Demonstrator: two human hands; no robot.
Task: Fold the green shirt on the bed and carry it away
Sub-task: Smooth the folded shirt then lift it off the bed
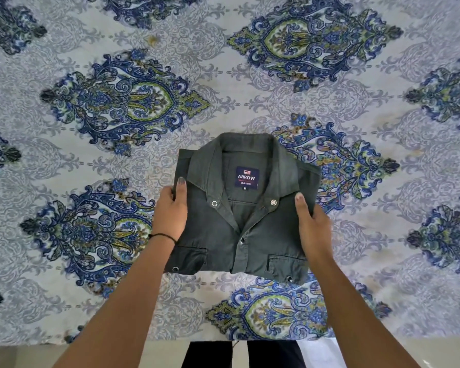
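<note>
One bed (pixel 250 62), covered by a blue-and-green patterned sheet, fills almost the whole view. On its near part, close to the edge, sits the green shirt (pixel 252 235), folded into a compact rectangle with the collar open and both chest pockets showing. Folding appears complete, so the step in hand is judged to be the pick-up for carrying. The next move calls for an even lift on both sides so that the folds do not slip apart. Whether the shirt is clear of the sheet cannot be told. Both forearms reach forward. The left hand (pixel 170 211) grips the shirt's left edge, thumb on top, fingers tucked beneath. The right hand (pixel 314 227) grips the right edge likewise, its fingers hidden under the cloth. A dark blue label (pixel 247 177) sits inside the collar. A thin black band (pixel 162 235) circles the left wrist
</note>
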